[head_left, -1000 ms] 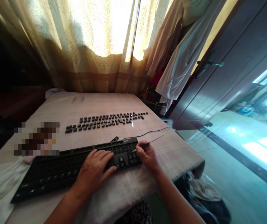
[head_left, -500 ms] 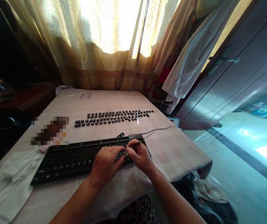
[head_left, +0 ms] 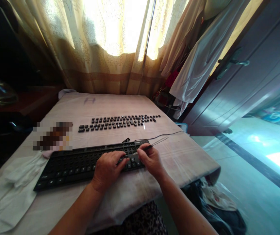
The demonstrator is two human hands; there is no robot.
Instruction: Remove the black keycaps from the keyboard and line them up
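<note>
A black keyboard (head_left: 68, 169) lies at a slant across the cloth-covered table, with many of its key positions bare. My left hand (head_left: 109, 166) rests on its right half, thumb and forefinger apart, with nothing seen between them. My right hand (head_left: 151, 161) pinches a wire keycap puller (head_left: 148, 148) with a dark grip. Two thin wire prongs stick out from it to the right, and a short light tip points left over the keyboard's number pad side. Loose black keycaps (head_left: 120, 120) lie in rows on the cloth beyond the keyboard.
A small black piece (head_left: 126, 140) sits behind the keyboard, near its cable (head_left: 164, 134). White cloth (head_left: 12, 186) lies at the left, by a blurred-out object (head_left: 53, 137). Curtains (head_left: 100, 65) hang behind; a door (head_left: 228, 78) stands at the right.
My hands have moved apart. The left hand's fingers have parted and shifted slightly left; the right hand has drawn right with the keycap puller, whose two prongs now show more clearly.
</note>
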